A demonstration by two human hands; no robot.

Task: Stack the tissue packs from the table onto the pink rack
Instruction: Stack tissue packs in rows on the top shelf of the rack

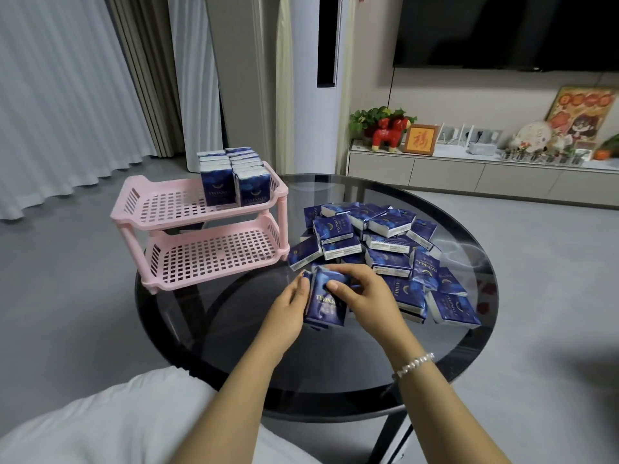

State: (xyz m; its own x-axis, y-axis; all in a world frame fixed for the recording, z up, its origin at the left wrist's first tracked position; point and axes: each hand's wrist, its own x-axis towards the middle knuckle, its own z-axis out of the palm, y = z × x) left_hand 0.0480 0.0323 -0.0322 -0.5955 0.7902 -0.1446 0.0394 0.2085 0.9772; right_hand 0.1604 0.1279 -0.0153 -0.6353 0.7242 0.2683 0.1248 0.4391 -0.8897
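A pink two-tier rack (174, 209) stands at the table's left edge. Two rows of upright dark blue tissue packs (231, 172) fill the right end of its top tier; the lower tier (214, 252) holds nothing. A loose pile of several blue tissue packs (378, 239) lies on the table to the right of the rack. In front of the pile, both hands hold a small bundle of packs (326, 304) upright on the glass. My left hand (289, 308) grips its left side. My right hand (365, 291) grips it from the top and right, thumb on the front.
The round dark glass table (335, 370) has a black rim and frame. Beyond it stand a white tower unit (321, 95), a low cabinet (469, 172) with ornaments, and a wall TV (502, 28). Curtains hang at the left. A white cushion (117, 420) lies at the near left.
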